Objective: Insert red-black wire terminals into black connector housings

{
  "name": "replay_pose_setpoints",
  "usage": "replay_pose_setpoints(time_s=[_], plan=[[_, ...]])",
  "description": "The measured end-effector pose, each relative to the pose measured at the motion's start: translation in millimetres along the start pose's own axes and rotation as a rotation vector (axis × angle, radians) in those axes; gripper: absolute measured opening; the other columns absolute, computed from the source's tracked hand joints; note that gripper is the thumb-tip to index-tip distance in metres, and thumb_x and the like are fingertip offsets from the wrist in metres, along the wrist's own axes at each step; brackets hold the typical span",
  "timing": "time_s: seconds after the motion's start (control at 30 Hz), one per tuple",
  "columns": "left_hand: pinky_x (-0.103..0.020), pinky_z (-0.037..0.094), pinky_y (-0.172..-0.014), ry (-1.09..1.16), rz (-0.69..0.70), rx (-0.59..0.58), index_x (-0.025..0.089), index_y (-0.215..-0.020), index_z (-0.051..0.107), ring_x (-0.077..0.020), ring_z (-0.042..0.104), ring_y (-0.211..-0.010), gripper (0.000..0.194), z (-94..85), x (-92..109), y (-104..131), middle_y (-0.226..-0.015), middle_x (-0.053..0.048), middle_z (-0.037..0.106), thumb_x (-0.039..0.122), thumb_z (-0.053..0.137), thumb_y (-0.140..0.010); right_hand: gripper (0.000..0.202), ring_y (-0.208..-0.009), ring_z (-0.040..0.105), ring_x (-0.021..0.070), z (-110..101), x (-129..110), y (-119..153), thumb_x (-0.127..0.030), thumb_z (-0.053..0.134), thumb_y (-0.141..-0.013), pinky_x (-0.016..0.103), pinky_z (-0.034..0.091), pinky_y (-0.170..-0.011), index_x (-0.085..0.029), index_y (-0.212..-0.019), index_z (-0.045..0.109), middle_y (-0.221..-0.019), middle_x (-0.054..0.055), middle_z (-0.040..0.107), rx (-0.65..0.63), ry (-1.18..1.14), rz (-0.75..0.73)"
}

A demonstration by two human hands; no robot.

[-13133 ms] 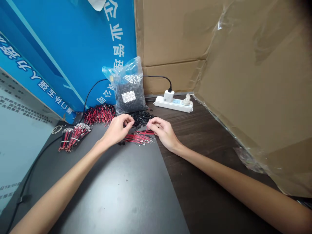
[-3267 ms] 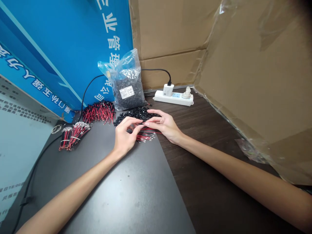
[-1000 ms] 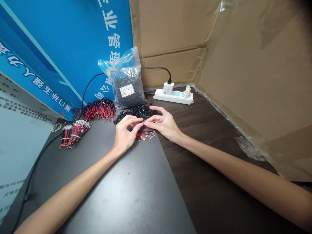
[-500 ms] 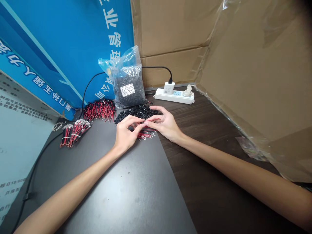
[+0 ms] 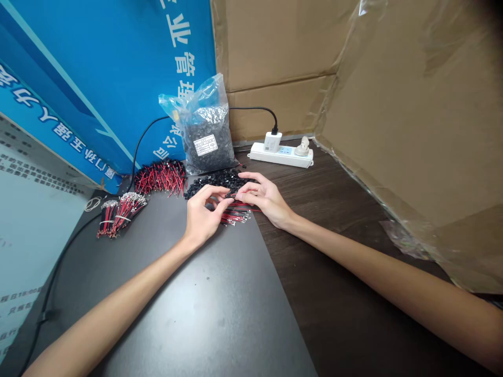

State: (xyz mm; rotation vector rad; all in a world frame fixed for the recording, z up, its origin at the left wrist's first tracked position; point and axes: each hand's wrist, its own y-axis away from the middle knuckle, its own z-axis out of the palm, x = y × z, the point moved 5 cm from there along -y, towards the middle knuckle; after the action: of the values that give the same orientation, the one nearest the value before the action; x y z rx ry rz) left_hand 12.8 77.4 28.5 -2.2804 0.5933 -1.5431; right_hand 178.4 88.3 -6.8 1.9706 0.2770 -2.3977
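Observation:
My left hand (image 5: 202,213) is closed in a pinch, thumb against fingertips, on a small black connector housing that the fingers mostly hide. Facing it almost tip to tip, my right hand (image 5: 269,201) pinches a thin red wire between thumb and index finger; the wire's end sticks out below the palm. Under both hands lie loose red and black wires (image 5: 236,215) with metal terminals at their ends. Just behind the fingers spreads a heap of small black connector housings (image 5: 214,181).
A clear plastic bag of black parts (image 5: 208,141) stands behind the heap. To its left lie a pile of red-and-black wires (image 5: 161,177) and tied wire bundles (image 5: 122,215). A white power strip (image 5: 283,153) sits back right, beside cardboard walls (image 5: 401,131).
The fingertips of my two hands have drawn slightly apart. My right hand's fingers are curled a little more, and a red wire end shows beneath it.

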Motion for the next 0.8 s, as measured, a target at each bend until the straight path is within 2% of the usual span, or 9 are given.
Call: replay_pose_setpoints(time_s=[0.17, 0.4, 0.8], plan=[[-0.026, 0.05, -0.064, -0.014, 0.018, -0.016, 0.02, -0.085, 0.074, -0.0126, 0.061, -0.069, 0.007, 0.2, 0.0, 0.2, -0.085, -0.002, 0.071, 0.019, 0.076, -0.079, 0.057, -0.071, 0.064, 0.0165, 0.7, 0.9, -0.6, -0.033, 0.083, -0.068, 0.032, 0.053, -0.067, -0.025, -0.117, 0.056, -0.077, -0.002, 0.067, 0.013, 0.008, -0.023], [-0.026, 0.05, -0.063, -0.012, 0.025, -0.024, 0.02, -0.085, 0.075, -0.0122, 0.06, -0.068, 0.005, -0.5, 0.9, 0.0, -0.084, -0.002, 0.071, 0.02, 0.076, -0.08, 0.063, -0.076, 0.069, 0.0197, 0.3, 1.4, -1.4, -0.038, 0.087, -0.064, 0.037, 0.057, -0.073, -0.026, -0.117, 0.055, -0.077, -0.002, 0.068, 0.03, 0.006, -0.016], [-0.029, 0.053, -0.064, 0.029, -0.046, -0.02, 0.02, -0.079, 0.079, -0.0146, 0.065, -0.068, 0.005, 0.8, -1.8, 1.3, -0.08, -0.003, 0.075, 0.018, 0.079, -0.075, 0.074, -0.078, 0.07, 0.0198, -1.2, 1.7, 0.0, -0.035, 0.09, -0.06, 0.035, 0.057, -0.073, -0.02, -0.125, 0.059, -0.081, 0.002, 0.073, 0.014, 0.022, 0.04]])
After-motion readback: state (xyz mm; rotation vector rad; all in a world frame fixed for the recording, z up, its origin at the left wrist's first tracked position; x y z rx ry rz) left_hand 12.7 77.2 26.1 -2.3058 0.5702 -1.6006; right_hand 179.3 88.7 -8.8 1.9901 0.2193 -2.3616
